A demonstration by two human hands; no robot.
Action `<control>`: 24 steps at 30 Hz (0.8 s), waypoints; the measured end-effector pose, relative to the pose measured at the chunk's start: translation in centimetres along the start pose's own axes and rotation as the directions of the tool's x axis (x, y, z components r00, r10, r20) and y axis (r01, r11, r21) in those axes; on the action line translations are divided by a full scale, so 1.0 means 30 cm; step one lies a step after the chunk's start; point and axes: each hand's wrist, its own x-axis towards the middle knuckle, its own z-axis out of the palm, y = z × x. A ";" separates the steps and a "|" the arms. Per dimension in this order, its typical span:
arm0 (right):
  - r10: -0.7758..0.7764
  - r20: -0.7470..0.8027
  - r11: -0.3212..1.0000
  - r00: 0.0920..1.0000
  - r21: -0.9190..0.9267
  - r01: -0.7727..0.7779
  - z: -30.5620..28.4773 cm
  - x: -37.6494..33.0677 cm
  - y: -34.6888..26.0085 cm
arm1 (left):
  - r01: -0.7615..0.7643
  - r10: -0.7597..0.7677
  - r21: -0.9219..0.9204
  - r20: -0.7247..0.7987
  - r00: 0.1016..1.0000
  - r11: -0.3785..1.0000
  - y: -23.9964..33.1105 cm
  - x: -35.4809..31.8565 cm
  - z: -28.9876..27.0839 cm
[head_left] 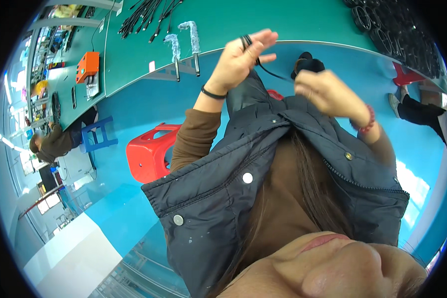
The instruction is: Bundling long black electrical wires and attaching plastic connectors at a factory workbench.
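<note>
A black cable (273, 74) runs between my two hands in front of the green table's near edge. Several turns of it are looped around the fingers of my left hand (238, 59), whose fingertips point to the right. My right hand (328, 92), slightly blurred, has its fingers curled around the cable's other stretch, to the right and a little lower. The cable's end inside that hand is hidden.
On the green table (263, 22) lie loose black cables (149, 17) and, far right, many coiled cables (382, 30). Two hooked rods with fuzzy blue wrapping (191, 35) jut from its edge. An orange box (88, 67), red stool (151, 154), blue stool (97, 135) and other people are around.
</note>
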 end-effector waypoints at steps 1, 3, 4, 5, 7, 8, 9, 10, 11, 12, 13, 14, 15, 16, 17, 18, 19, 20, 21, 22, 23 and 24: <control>-0.095 -0.121 0.995 0.988 -0.055 0.089 -0.044 0.038 -0.008 | 0.042 -0.047 0.068 0.071 0.996 0.997 -0.012 -0.021 0.004; -0.196 -0.280 0.980 0.940 -0.075 0.183 -0.077 0.115 0.010 | 0.080 -0.101 0.131 0.160 0.982 0.988 -0.016 -0.029 0.024; -0.201 -0.324 0.979 0.924 -0.029 0.202 -0.090 0.144 0.023 | 0.196 -0.192 0.009 0.257 0.947 0.981 0.001 -0.031 0.039; -0.201 -0.329 0.979 0.923 -0.030 0.203 -0.084 0.170 0.052 | 0.315 -0.266 -0.093 0.346 0.900 0.944 0.031 -0.043 0.047; -0.081 -0.280 0.914 0.956 0.361 0.184 -0.032 0.180 0.133 | 0.555 -0.347 -0.255 0.560 0.752 0.792 0.059 -0.025 0.073; -0.042 -0.292 0.909 0.955 0.387 0.158 0.028 0.183 0.177 | 0.550 -0.348 -0.253 0.553 0.757 0.796 0.069 -0.020 0.070; -0.002 -0.303 0.902 0.953 0.411 0.133 0.071 0.176 0.217 | 0.462 -0.277 -0.321 0.483 0.831 0.826 0.078 -0.011 0.066; -0.011 -0.293 0.899 0.956 0.416 0.138 0.099 0.161 0.216 | 0.364 -0.204 -0.383 0.398 0.895 0.849 0.086 -0.010 0.058; 0.109 -0.219 0.903 0.970 0.430 -0.005 0.130 0.128 0.193 | 0.257 -0.126 -0.435 0.307 0.943 0.863 0.090 -0.006 0.046; 0.231 -0.146 0.890 0.962 0.431 -0.149 0.153 0.091 0.166 | 0.146 -0.047 -0.476 0.214 0.976 0.867 0.090 -0.001 0.033; 0.200 -0.130 0.929 0.971 0.341 -0.146 0.164 0.054 0.131 | 0.137 -0.044 -0.473 0.202 0.978 0.870 0.087 0.003 0.017; 0.172 -0.114 0.959 0.978 0.247 -0.140 0.162 0.025 0.098 | 0.064 -0.022 -0.365 0.118 0.993 0.929 0.078 0.011 -0.002; 0.165 -0.107 0.960 0.981 0.247 -0.134 0.143 0.007 0.075 | -0.001 0.010 -0.245 0.036 0.999 0.969 0.064 0.020 -0.016; 0.091 -0.086 0.988 0.992 0.135 -0.079 0.115 -0.011 0.047 | -0.051 0.047 -0.121 -0.033 0.998 0.991 0.049 0.027 -0.027; 0.019 -0.057 1.000 0.998 0.023 -0.018 0.082 -0.018 0.024 | -0.091 0.091 0.008 -0.097 0.991 0.996 0.035 0.025 -0.032; -0.024 -0.074 1.000 0.997 -0.004 0.024 0.039 -0.004 0.008 | -0.050 0.062 0.140 -0.078 0.995 0.989 0.020 0.015 -0.033; -0.070 -0.089 0.997 0.994 -0.031 0.067 0.002 0.025 0.000 | -0.012 0.030 0.271 -0.063 0.998 0.963 0.007 -0.005 -0.032; -0.063 -0.102 0.998 0.993 -0.031 0.060 -0.022 0.064 0.002 | -0.010 0.024 0.271 -0.050 0.998 0.963 -0.001 -0.026 -0.022; -0.137 -0.226 0.991 0.964 -0.041 0.131 -0.050 0.099 0.001 | 0.111 -0.122 0.208 0.038 0.992 0.972 -0.007 -0.043 0.007; -0.212 -0.342 0.977 0.916 -0.063 0.203 -0.074 0.132 0.011 | 0.238 -0.260 0.162 0.130 0.957 0.958 -0.011 -0.045 0.027; -0.180 -0.323 0.984 0.929 -0.066 0.168 -0.082 0.169 0.037 | 0.238 -0.262 0.163 0.148 0.953 0.957 -0.005 -0.044 0.037; -0.152 -0.300 0.988 0.942 -0.067 0.138 -0.076 0.193 0.070 | 0.300 -0.296 0.019 0.234 0.926 0.954 0.007 -0.047 0.041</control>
